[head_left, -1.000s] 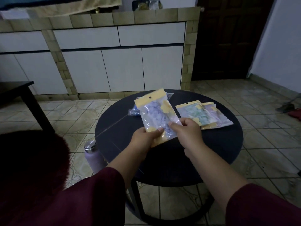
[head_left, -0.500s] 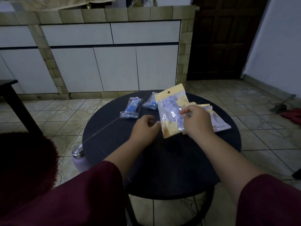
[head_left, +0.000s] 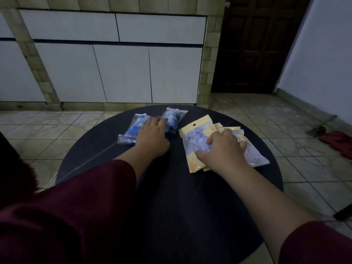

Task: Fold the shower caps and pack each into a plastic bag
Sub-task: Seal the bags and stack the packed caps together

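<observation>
The top yellow packed bag [head_left: 198, 139], judged light and slippery, is pressed flat beneath the spread right hand [head_left: 222, 147], while blue packets [head_left: 133, 128] are touched under the left hand [head_left: 152, 136], its hold being unclear.

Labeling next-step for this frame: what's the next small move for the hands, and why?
Probably the right hand lifts off the yellow-header packet and clears away. That packet already lies flat on top of the stack of packed bags on the round table, so it looks placed. The left hand already rests on the two blue clear bags, likely picking one next.
</observation>
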